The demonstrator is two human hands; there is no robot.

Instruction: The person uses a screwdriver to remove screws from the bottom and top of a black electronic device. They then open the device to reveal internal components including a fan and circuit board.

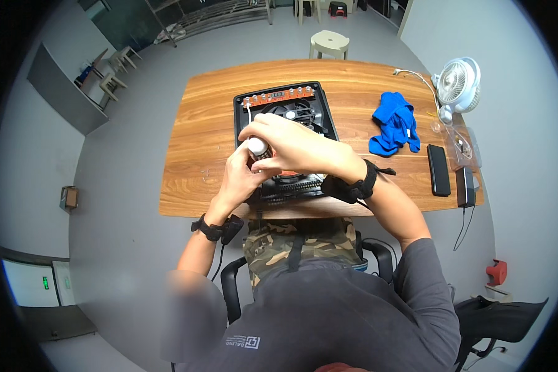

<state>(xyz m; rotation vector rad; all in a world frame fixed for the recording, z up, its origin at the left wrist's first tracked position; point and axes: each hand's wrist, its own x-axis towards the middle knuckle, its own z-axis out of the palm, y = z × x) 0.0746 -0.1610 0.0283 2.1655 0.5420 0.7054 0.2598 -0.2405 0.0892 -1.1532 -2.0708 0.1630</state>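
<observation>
Both of my hands come together over the left side of an opened black appliance housing (332,127) on the table. Between them is a small cylinder with a white round top and a darker side (258,147); its kind is unclear. My left hand (237,177) has its fingers closed round the near left of it. My right hand (285,142) reaches across from the right, fingers curled over its far side and thumb against the near side. An orange circuit board (279,96) with several knobs and a white wire (250,115) lies along the housing's far edge. A black fan (304,111) is partly hidden by my right hand.
On the wooden table (198,124), a blue cloth (394,124) lies to the right. Beyond it are a white fan (459,87), a black phone (438,170), a small dark box with a cable (465,187) and a clear plastic container (462,146). Small bits (206,173) lie at left.
</observation>
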